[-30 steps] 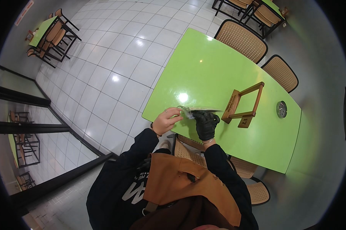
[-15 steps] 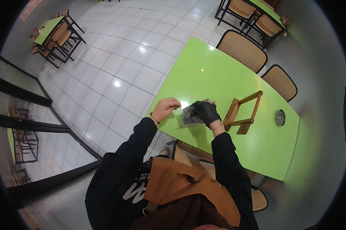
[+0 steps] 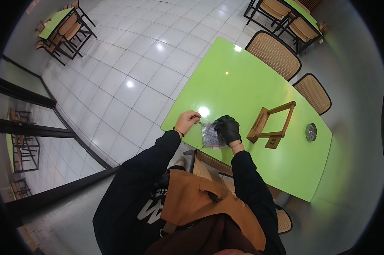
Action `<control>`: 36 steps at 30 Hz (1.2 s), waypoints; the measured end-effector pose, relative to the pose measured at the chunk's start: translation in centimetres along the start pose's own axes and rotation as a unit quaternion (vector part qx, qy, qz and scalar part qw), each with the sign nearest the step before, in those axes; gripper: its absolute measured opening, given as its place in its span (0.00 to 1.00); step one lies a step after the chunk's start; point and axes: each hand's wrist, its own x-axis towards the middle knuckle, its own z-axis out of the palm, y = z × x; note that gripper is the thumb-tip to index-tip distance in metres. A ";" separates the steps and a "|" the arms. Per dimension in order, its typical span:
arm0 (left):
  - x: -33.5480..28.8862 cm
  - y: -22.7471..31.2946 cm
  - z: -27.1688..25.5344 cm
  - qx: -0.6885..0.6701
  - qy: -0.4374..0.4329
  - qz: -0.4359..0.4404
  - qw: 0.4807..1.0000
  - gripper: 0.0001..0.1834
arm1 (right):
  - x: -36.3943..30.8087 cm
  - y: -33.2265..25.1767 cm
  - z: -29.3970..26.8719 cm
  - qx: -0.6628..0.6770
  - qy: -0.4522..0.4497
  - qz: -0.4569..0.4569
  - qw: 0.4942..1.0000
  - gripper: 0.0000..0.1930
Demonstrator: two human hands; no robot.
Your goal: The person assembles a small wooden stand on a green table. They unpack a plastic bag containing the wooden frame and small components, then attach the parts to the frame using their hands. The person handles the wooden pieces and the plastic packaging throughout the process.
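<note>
A clear plastic packet (image 3: 209, 135) with dark print hangs over the near left part of the green table. My right hand (image 3: 227, 129), in a black glove, is closed around its right side and hides that part. Bare, with a band at the wrist, my left hand (image 3: 188, 122) is pinched just beside the packet's upper left corner. Whatever sits between those fingertips is too small to make out. To the right of the glove stands a wooden frame-shaped holder (image 3: 270, 123).
The green table (image 3: 226, 91) carries a round ashtray (image 3: 311, 132) at its right. Woven-back chairs (image 3: 273, 55) line the far side, and another chair (image 3: 209, 168) is tucked at the near edge. A glass partition (image 3: 34, 127) runs along the left.
The packet has turned more upright and flatter toward me, showing more of its printed face. My gloved hand has shifted slightly down and left; my left hand stays pinched near the corner.
</note>
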 end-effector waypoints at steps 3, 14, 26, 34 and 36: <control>-0.3 0.1 0.1 0.012 0.011 0.017 1.000 0.04 | -1.2 0.2 0.1 -0.030 0.013 -0.001 0.999 0.10; -0.8 0.5 0.4 0.037 0.022 0.097 0.994 0.03 | -2.1 -2.8 -0.9 -0.163 -0.079 0.066 0.981 0.37; -0.8 0.0 0.5 0.028 0.033 0.109 0.993 0.05 | -1.8 -2.0 -0.5 -0.190 -0.034 0.048 0.980 0.28; -1.0 0.8 0.6 0.094 0.047 0.129 0.986 0.07 | -2.6 -0.8 0.1 -0.146 0.047 -0.024 0.988 0.15; -1.4 2.2 1.0 0.100 0.057 0.117 0.986 0.08 | -2.4 -0.8 0.3 -0.143 0.067 -0.039 0.987 0.13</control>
